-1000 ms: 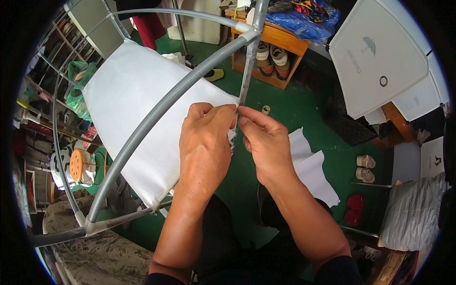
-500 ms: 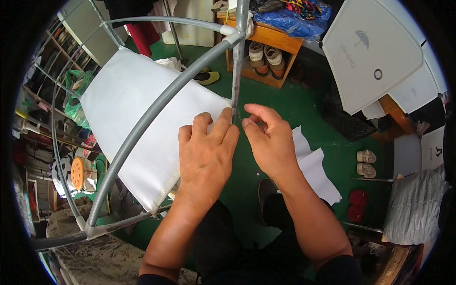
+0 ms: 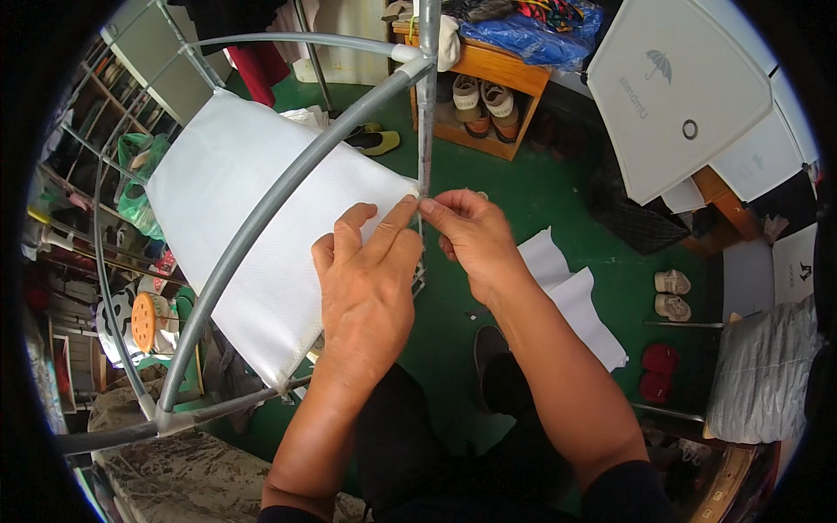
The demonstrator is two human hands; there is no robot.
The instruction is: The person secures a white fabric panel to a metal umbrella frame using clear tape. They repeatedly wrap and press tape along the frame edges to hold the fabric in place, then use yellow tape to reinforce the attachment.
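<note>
A white textured sheet (image 3: 261,235) is stretched inside a grey tubular frame (image 3: 261,228), its right corner reaching the upright pole (image 3: 426,131). My left hand (image 3: 366,288) lies over the sheet's right edge with fingers spread, and the index fingertip presses on that corner beside the pole. From the other side, my right hand (image 3: 475,235) pinches with thumb and index finger at the same corner. Whatever sits between those fingertips is too small or hidden to make out. Below the two hands, part of the pole shows behind the left fingers.
White paper pieces (image 3: 567,296) lie on the green floor (image 3: 540,196) to the right. A wooden shelf (image 3: 488,139) holds shoes at the back. White panels (image 3: 680,96) stand at the upper right. A camouflage cloth (image 3: 166,479) is at lower left, and a grey wrapped bundle (image 3: 758,375) at right.
My right hand has moved left to the sheet's corner and closed its thumb and index finger there. My left hand has shifted slightly left, its fingertip still on the corner. The view moved slightly.
</note>
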